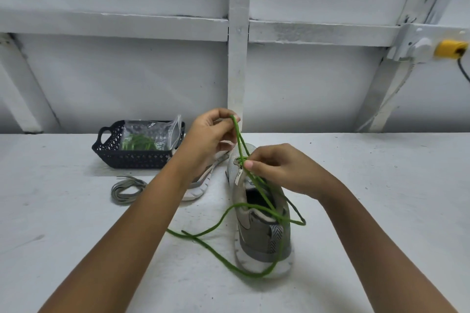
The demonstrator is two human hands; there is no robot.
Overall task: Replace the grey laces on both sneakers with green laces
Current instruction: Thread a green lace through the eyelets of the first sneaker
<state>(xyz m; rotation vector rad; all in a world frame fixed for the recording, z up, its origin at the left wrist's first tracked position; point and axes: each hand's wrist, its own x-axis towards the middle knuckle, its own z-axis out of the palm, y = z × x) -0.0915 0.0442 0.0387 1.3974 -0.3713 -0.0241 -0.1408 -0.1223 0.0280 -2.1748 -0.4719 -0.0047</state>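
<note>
A grey sneaker (259, 234) stands on the table with its heel toward me. A green lace (221, 259) runs through its front eyelets and trails over the heel and across the table. My left hand (208, 137) is raised above the toe and pinches a loop of the green lace at its top. My right hand (277, 170) pinches the same lace low, at the eyelets. The second sneaker (201, 185) lies behind my left forearm, mostly hidden. A coiled grey lace (127, 189) lies on the table to the left.
A black plastic basket (114, 157) sits at the back left, holding a clear bag with more green laces (137, 143). The white table (381, 198) ends at a white framed wall. A yellow plug (451, 49) is in a socket at the far right.
</note>
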